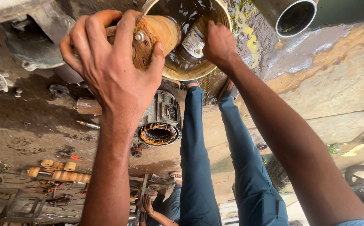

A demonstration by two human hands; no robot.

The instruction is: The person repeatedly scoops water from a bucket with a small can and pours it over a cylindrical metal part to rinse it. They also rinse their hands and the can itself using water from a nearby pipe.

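My left hand [115, 62] grips a rusty cylindrical motor rotor [156, 35], holding it tilted over a round metal basin [190, 71] of dark liquid. My right hand [219, 44] is closed on a small brush or bottle-like tool with a white band [193, 42], dipped into the basin beside the rotor. My legs in blue trousers [198, 159] stretch below the basin.
A motor stator with copper windings [159, 125] lies on the stained concrete floor. Loose parts, tools and wooden spools [56, 169] are scattered at lower left. A metal pipe end [295, 16] sits at top right. Another person's hand [146, 205] shows at the bottom.
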